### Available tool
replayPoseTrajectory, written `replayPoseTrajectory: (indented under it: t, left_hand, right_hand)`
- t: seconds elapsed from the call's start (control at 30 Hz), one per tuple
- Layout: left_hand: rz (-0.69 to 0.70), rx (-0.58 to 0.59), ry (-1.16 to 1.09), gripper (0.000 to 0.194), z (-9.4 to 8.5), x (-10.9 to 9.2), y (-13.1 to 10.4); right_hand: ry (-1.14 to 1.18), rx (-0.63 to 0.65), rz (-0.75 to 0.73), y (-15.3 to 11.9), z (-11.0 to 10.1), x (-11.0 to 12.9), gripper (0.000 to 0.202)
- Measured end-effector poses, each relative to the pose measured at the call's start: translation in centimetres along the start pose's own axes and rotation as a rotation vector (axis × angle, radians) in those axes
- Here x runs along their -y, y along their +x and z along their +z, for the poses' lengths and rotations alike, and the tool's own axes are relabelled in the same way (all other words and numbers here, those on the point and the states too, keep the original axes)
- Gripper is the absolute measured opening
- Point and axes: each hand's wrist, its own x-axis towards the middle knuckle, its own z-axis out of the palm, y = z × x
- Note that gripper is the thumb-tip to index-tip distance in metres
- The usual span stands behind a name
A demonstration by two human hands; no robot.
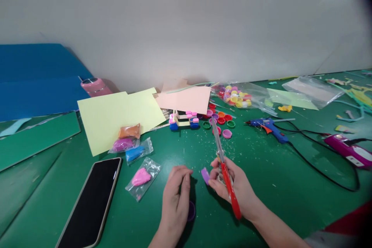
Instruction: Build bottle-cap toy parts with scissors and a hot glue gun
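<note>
My right hand (232, 182) is closed around red-handled scissors (229, 190), whose blades point away from me. A curved purple plastic piece (205, 176) is also pinched between that hand's thumb and fingers. My left hand (176, 195) is low over the table, its fingers bent and pressed together; what they hold, if anything, is hidden. Beside it, partly covered, lies a dark purple bottle cap (191, 211). Further off stands a small model car (183, 120) made of wooden sticks, with blue wheels and pink pieces. Loose coloured caps (221, 120) are scattered to its right.
A phone (92, 201) and small bags of coloured clay (141, 177) lie at left, near yellow paper (116, 112). Toward the right are a blue glue gun (270, 128), its black cord and a purple power device (348, 149). A bag of caps (236, 97) sits by the white partition (186, 27).
</note>
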Motion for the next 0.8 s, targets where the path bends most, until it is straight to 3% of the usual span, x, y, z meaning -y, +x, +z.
replayPoseTrajectory:
  t: [0.2,0.3,0.33,0.4,0.43,0.53,0.6,0.67,0.8]
  left_hand:
    - [-0.019,-0.026,-0.152,0.019,0.5,-0.3,0.0]
    - [-0.127,-0.101,-0.207,0.007,0.6,-1.3,0.1]
    - [-0.183,-0.099,-0.225,0.012,0.6,-1.8,0.2]
    - [-0.297,-0.048,-0.291,0.014,0.6,-2.7,0.4]
    - [-0.358,-0.003,-0.356,0.005,0.7,-3.1,0.6]
    - [-0.531,0.205,-0.6,0.034,1.0,-3.7,1.0]
    - [-0.584,0.317,-0.716,0.035,1.3,-3.7,1.2]
    - [-0.599,0.327,-0.782,0.03,1.4,-3.5,1.3]
    - [-0.608,0.206,-0.783,0.029,1.3,-2.8,1.2]
  right_hand:
    - [0.137,0.055,0.048,-0.7,-0.2,0.5,0.037]
    - [0.151,0.042,0.054,-0.9,-0.4,0.7,0.039]
    - [0.157,0.034,0.054,-0.9,-0.4,0.7,0.039]
    - [0.167,0.019,0.049,-1.0,-0.6,0.7,0.039]
    - [0.169,0.018,0.042,-1.1,-0.6,0.7,0.039]
    - [0.142,0.036,0.027,-1.2,-0.8,0.8,0.041]
    - [0.106,0.053,0.017,-1.1,-0.9,1.0,0.04]
    - [0.065,0.055,-0.011,-1.1,-1.0,1.2,0.037]
    - [-0.064,0.041,-0.036,-1.2,-2.0,1.7,0.032]
